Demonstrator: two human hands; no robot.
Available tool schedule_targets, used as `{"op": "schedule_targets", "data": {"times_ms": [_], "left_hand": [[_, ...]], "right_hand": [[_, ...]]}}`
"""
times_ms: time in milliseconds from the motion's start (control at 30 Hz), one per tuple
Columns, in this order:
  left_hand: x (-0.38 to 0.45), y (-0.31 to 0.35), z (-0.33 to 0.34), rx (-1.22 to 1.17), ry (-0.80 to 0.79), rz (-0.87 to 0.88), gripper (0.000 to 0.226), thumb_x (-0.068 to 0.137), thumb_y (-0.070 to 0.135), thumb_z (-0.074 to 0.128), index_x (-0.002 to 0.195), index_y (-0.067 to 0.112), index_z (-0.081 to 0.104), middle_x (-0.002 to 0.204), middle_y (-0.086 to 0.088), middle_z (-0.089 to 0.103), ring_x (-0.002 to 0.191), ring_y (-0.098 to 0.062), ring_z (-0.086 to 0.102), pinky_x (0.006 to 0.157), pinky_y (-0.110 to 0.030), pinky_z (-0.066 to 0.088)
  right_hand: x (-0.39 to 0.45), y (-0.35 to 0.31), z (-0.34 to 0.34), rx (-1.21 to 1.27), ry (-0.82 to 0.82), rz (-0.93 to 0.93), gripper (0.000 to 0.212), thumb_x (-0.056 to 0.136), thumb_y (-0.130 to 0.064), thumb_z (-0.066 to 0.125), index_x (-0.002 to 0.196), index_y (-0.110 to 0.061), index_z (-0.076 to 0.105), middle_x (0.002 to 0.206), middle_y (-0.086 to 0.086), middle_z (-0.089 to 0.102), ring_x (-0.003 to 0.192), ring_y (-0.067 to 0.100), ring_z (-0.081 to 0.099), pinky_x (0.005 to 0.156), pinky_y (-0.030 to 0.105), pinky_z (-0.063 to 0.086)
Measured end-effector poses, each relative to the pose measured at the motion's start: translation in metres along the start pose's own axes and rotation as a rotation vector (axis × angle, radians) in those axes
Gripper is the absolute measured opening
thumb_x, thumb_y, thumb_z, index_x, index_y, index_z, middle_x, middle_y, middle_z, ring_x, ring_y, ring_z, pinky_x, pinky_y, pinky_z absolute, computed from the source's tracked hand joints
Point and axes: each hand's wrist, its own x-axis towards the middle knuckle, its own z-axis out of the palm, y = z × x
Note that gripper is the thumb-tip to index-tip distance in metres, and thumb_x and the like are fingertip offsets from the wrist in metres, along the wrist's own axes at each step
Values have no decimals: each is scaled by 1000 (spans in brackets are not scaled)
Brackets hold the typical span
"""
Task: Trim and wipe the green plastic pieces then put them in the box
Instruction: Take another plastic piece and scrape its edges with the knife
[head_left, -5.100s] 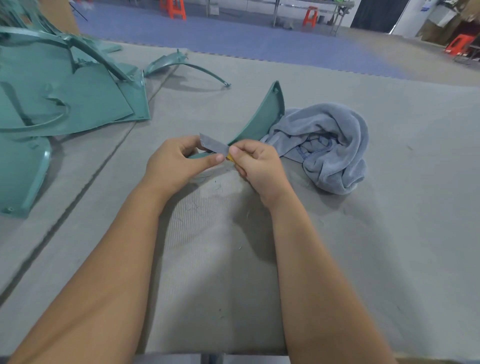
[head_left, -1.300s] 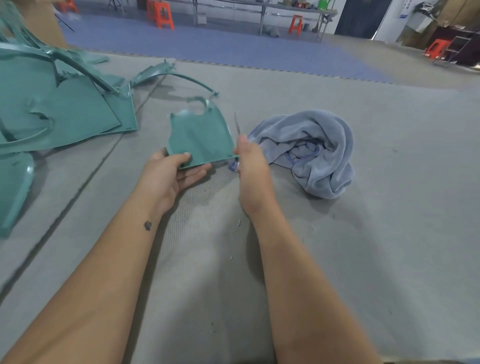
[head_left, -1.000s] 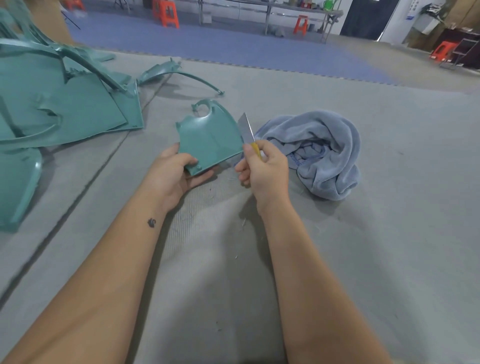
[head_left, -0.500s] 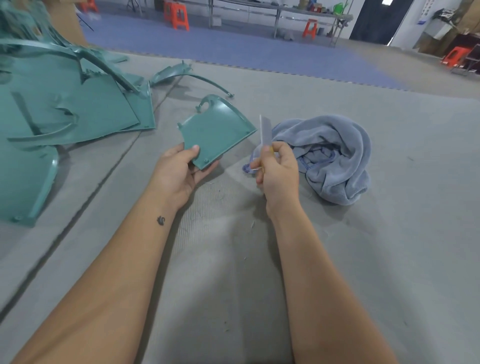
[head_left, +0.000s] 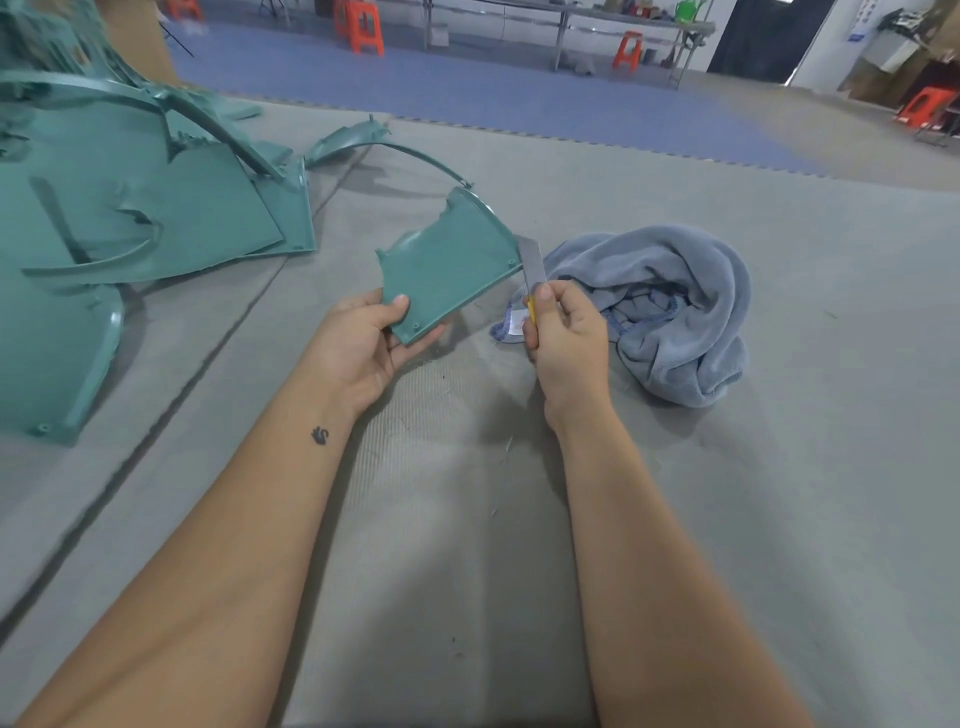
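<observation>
Tilted since a moment ago, the green piece (head_left: 447, 265) now presents its right edge to the blade (head_left: 533, 265), which touches it. Left hand (head_left: 363, 348) pinches the lower corner; right hand (head_left: 563, 338) grips the knife. Trimming continues; the towel (head_left: 670, 312) waits on the worktop (head_left: 779, 493).

You're in workshop or small factory hall: grey felt-covered table (head_left: 675, 519) piled with moulded green plastic pieces (head_left: 130, 223), blue interlocking foam floor mats (head_left: 519, 98) beyond, orange plastic stools (head_left: 363, 26), long metal workbench (head_left: 571, 13) at back, cardboard boxes (head_left: 883, 67) far right
</observation>
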Motion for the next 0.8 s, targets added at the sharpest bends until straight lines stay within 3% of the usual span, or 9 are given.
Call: {"op": "schedule_targets", "data": {"times_ms": [133, 333, 433, 600, 700, 800], "left_hand": [[-4, 0, 3, -29, -14, -32, 20, 100, -3, 38, 101, -2, 58, 97, -16, 68, 72, -21, 72, 58, -24, 58], [-5, 0, 3, -75, -13, -57, 20, 101, -1, 37, 101, -3, 56, 76, -11, 74, 68, -21, 73, 56, -23, 58], [-4, -1, 4, -138, -26, -70, 20, 101, 0, 36, 104, -3, 55, 78, -13, 74, 70, -22, 73, 57, -24, 58], [-5, 1, 3, -196, -19, -53, 22, 101, 0, 35, 98, -1, 57, 72, -10, 73, 65, -17, 72, 58, -23, 58], [-5, 0, 4, -165, -23, -70, 20, 101, 0, 36, 101, -2, 56, 76, -12, 74, 67, -19, 73, 60, -24, 59], [-5, -1, 5, -107, -23, -88, 19, 101, 0, 37, 101, -1, 57, 77, -12, 74, 68, -20, 73, 59, -24, 59]], "right_hand": [[-2, 1, -1, 23, -28, -25, 31, 103, -13, 45, 73, -18, 51, 61, -9, 39, 57, 9, 30, 52, 22, 26], [-5, 1, -3, -42, -92, -63, 27, 103, -11, 45, 75, -13, 49, 56, -11, 37, 54, 7, 30, 52, 19, 28], [-9, 1, 2, -159, -187, -104, 31, 101, -10, 47, 73, -21, 52, 57, -8, 38, 53, 8, 32, 53, 22, 30], [-10, 4, 8, -327, -388, -164, 25, 99, -7, 51, 76, -16, 57, 51, -16, 43, 52, 2, 36, 55, 20, 30], [-9, 2, 6, -157, -270, -129, 28, 99, -13, 49, 75, -23, 57, 56, -13, 43, 53, 5, 37, 53, 18, 32], [-4, 1, 1, 65, -102, -99, 26, 101, -15, 46, 78, -20, 54, 61, -4, 41, 55, 4, 37, 54, 15, 35]]}}
